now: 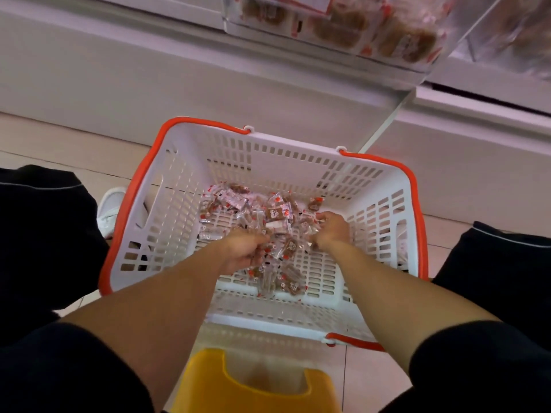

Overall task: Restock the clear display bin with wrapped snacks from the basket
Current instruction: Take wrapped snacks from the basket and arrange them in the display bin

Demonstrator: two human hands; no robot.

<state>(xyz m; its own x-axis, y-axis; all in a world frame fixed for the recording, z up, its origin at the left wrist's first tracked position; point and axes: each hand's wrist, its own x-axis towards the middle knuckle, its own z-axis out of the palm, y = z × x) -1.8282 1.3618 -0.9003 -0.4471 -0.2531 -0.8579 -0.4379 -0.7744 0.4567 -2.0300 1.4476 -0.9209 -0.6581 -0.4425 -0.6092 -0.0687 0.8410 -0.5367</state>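
Observation:
A white slotted basket (pixel 179 186) with orange handles stands on the floor in front of me. Several small wrapped snacks (pixel 278 214), clear film with brown pieces and red marks, lie scattered on its bottom. My left hand (pixel 243 248) is down in the basket, fingers curled around a bunch of the wrapped snacks. My right hand (pixel 332 229) is beside it, fingers closed into the pile and gripping wrapped snacks. The clear display bin (pixel 343 31), holding larger brown wrapped snacks, hangs on the shelf above the basket at the top of the view.
A white shelf base (pixel 149 84) runs behind the basket. A yellow plastic stool (pixel 253 389) sits under me at the bottom. My knees in dark trousers flank the basket, and a white shoe (pixel 111 208) shows at its left side. A second clear bin (pixel 521 31) is at top right.

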